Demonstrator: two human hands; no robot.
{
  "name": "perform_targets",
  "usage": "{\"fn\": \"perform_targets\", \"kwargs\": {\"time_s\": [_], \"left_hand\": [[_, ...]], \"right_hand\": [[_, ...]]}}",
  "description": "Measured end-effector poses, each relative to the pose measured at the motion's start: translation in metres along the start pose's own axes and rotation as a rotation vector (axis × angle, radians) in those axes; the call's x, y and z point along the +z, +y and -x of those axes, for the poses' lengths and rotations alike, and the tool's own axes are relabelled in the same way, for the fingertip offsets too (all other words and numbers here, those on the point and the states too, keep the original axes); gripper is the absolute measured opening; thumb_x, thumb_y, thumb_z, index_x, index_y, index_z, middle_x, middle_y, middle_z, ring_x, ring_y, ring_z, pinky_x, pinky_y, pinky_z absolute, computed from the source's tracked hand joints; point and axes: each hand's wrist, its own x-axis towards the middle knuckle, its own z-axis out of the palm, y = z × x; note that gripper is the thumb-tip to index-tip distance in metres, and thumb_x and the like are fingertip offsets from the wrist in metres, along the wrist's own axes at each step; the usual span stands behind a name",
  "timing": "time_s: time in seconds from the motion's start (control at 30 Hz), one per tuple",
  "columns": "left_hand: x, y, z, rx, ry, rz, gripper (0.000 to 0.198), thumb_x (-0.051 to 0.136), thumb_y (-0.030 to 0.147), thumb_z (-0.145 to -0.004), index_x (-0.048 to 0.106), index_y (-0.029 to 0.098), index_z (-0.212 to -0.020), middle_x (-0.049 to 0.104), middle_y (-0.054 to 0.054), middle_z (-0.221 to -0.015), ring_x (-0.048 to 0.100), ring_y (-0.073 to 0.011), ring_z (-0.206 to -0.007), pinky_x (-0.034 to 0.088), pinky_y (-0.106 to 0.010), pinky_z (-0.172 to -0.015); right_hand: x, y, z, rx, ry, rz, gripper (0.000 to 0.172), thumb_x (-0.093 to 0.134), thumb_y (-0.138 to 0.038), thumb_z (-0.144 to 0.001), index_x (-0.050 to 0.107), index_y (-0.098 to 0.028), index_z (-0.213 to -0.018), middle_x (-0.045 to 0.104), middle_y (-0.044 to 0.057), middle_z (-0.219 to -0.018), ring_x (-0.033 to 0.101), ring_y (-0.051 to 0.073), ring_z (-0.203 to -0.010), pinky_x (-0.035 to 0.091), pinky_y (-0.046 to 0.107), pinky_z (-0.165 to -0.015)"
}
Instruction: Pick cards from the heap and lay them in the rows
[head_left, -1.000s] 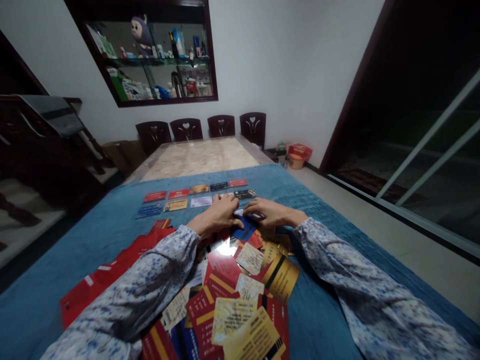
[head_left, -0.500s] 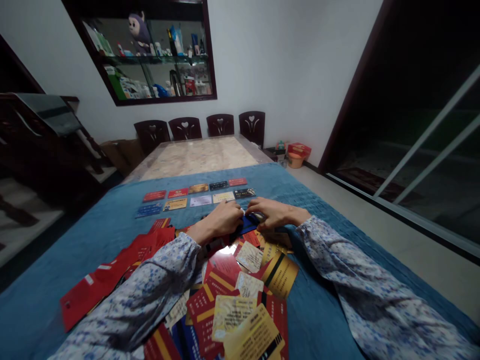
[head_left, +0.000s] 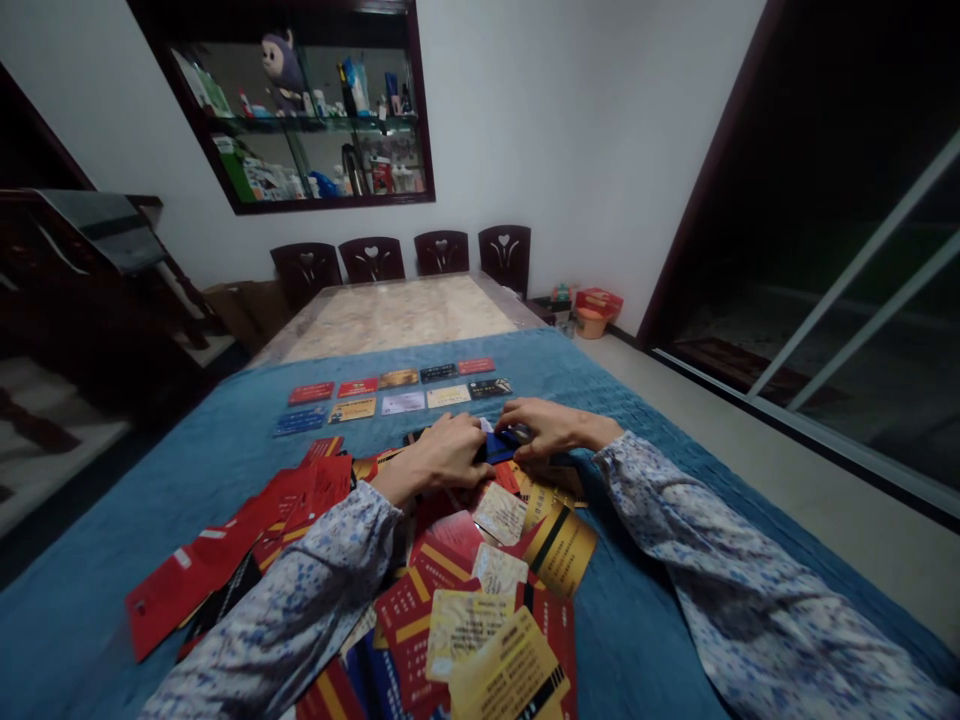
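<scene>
The blue card (head_left: pixel 501 447) lies between the two hands, at the far end of the loose pile (head_left: pixel 472 635), and only part of its face shows. The left hand (head_left: pixel 450 452) covers its left end; the right hand (head_left: pixel 534 430) arches over its right end. Both are right at the card, so neither is clearly nearer. Its long axis seems to run across from hand to hand rather than away from the person, though the covered ends leave that uncertain.

The left fingers are bent, thumb toward the person; whether they pinch the card or only rest against it, I cannot tell. The right thumb and forefinger stand partly apart with blue between them; a firm hold cannot be made out.

Beyond the hands, well clear of the fingertips, two rows (head_left: pixel 403 403) of cards lie flat on the blue cloth (head_left: pixel 641 610) over the bench (head_left: pixel 405 310). Red cards (head_left: pixel 217 560) overlap beside the left sleeve (head_left: pixel 300 580), and a gold card (head_left: pixel 562 550) lies nearer the person than the right hand.
</scene>
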Motion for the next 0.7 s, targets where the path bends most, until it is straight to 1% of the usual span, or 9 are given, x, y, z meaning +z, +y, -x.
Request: {"fn": "perform_targets", "kwargs": {"time_s": [0.13, 0.23, 0.37, 0.47, 0.6, 0.7], "left_hand": [[0.002, -0.002, 0.000, -0.009, -0.002, 0.025, 0.020, 0.067, 0.036, -0.084, 0.076, 0.020, -0.091, 0.074, -0.012, -0.102, 0.069, -0.0278, -0.093, 0.051, -0.035, -0.077], [0.004, -0.004, -0.001, 0.008, 0.009, 0.045, 0.017, 0.065, 0.029, -0.083, 0.075, 0.020, -0.092, 0.075, -0.010, -0.100, 0.070, -0.0263, -0.090, 0.050, -0.033, -0.075], [0.004, -0.007, -0.001, 0.041, 0.007, 0.113, 0.019, 0.060, 0.023, -0.083, 0.076, 0.020, -0.092, 0.076, -0.009, -0.096, 0.069, -0.0233, -0.086, 0.050, -0.031, -0.074], [0.001, -0.010, -0.001, 0.050, 0.016, 0.174, 0.020, 0.058, 0.020, -0.083, 0.077, 0.020, -0.090, 0.076, -0.008, -0.091, 0.068, -0.0206, -0.082, 0.048, -0.029, -0.074], [0.000, -0.016, -0.001, 0.078, 0.061, 0.259, 0.022, 0.057, 0.018, -0.084, 0.078, 0.017, -0.091, 0.075, -0.006, -0.084, 0.064, -0.0175, -0.077, 0.045, -0.026, -0.071], [0.001, -0.022, -0.002, 0.076, 0.094, 0.316, 0.023, 0.054, 0.016, -0.085, 0.077, 0.014, -0.087, 0.073, -0.005, -0.079, 0.061, -0.0150, -0.072, 0.041, -0.024, -0.068]], "right_hand": [[-0.002, -0.002, 0.001, 0.014, -0.009, 0.000, 0.047, 0.077, -0.024, -0.069, 0.076, -0.017, -0.115, 0.070, 0.010, -0.105, 0.063, 0.024, -0.092, 0.048, 0.035, -0.083], [-0.004, -0.005, 0.003, 0.031, -0.012, -0.012, 0.043, 0.076, -0.026, -0.071, 0.077, -0.016, -0.113, 0.070, 0.009, -0.104, 0.062, 0.023, -0.090, 0.048, 0.035, -0.081], [-0.010, -0.011, 0.006, 0.042, -0.013, -0.055, 0.036, 0.071, -0.025, -0.074, 0.078, -0.015, -0.108, 0.072, 0.009, -0.101, 0.064, 0.021, -0.087, 0.049, 0.033, -0.080], [-0.014, -0.013, 0.008, 0.059, -0.026, -0.100, 0.034, 0.068, -0.023, -0.076, 0.079, -0.014, -0.107, 0.075, 0.009, -0.101, 0.066, 0.021, -0.087, 0.049, 0.032, -0.082], [-0.019, -0.015, 0.010, 0.074, -0.033, -0.131, 0.032, 0.065, -0.024, -0.080, 0.080, -0.016, -0.107, 0.078, 0.008, -0.101, 0.069, 0.021, -0.090, 0.050, 0.031, -0.083], [-0.023, -0.017, 0.011, 0.074, -0.022, -0.143, 0.030, 0.063, -0.025, -0.085, 0.081, -0.017, -0.107, 0.080, 0.009, -0.102, 0.070, 0.021, -0.091, 0.050, 0.030, -0.083]]}}
